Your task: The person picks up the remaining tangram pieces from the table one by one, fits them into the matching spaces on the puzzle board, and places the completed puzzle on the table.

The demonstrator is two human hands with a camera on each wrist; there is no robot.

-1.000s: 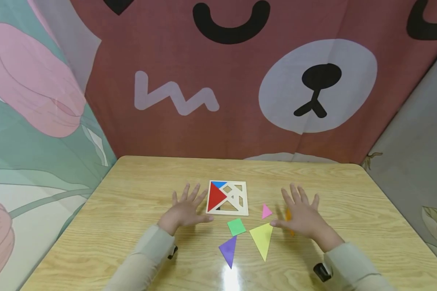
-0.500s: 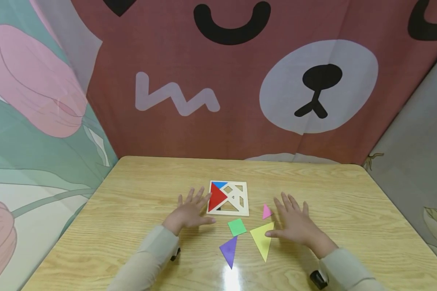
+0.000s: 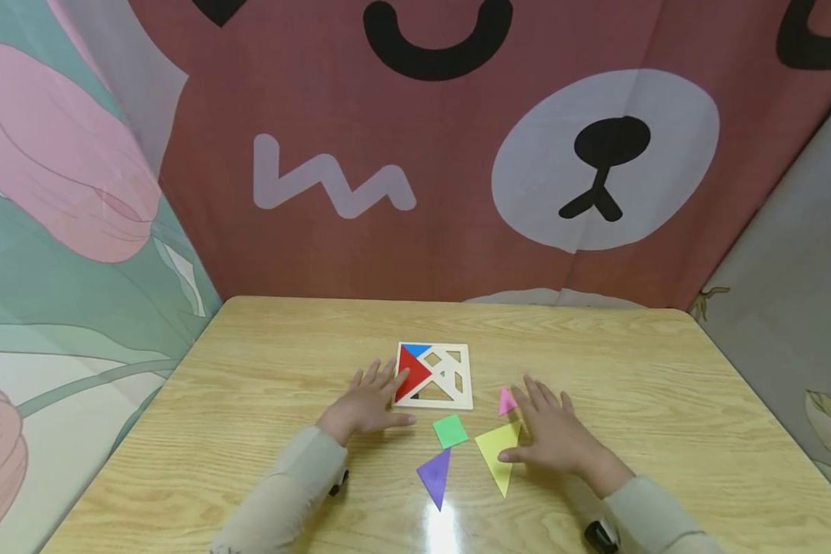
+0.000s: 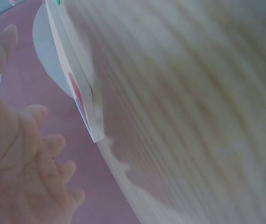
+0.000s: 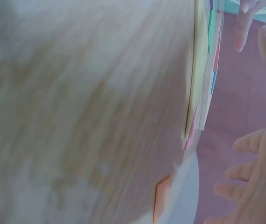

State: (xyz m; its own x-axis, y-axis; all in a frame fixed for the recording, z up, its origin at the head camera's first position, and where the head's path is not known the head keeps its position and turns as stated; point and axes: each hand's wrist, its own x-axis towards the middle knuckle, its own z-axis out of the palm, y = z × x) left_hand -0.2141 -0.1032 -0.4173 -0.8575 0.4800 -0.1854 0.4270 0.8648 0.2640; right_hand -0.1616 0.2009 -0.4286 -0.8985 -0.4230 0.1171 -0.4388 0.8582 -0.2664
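Wood-grain tabletop [image 3: 215, 431] beneath two raised hands, fingers spread, neither gripping anything: left hand [image 3: 368, 404] at the left edge of the tangram tray [image 3: 432, 405], right hand [image 3: 552, 432] partly above the yellow triangle [image 3: 496, 446]. Purple triangle [image 3: 435, 475] and green square [image 3: 451, 432] lie between the hands; pink triangle [image 3: 505, 401], by the right fingertips.

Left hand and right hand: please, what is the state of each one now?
Left hand: open, holding nothing, near the white puzzle board.
Right hand: open, holding nothing, near the yellow triangle.
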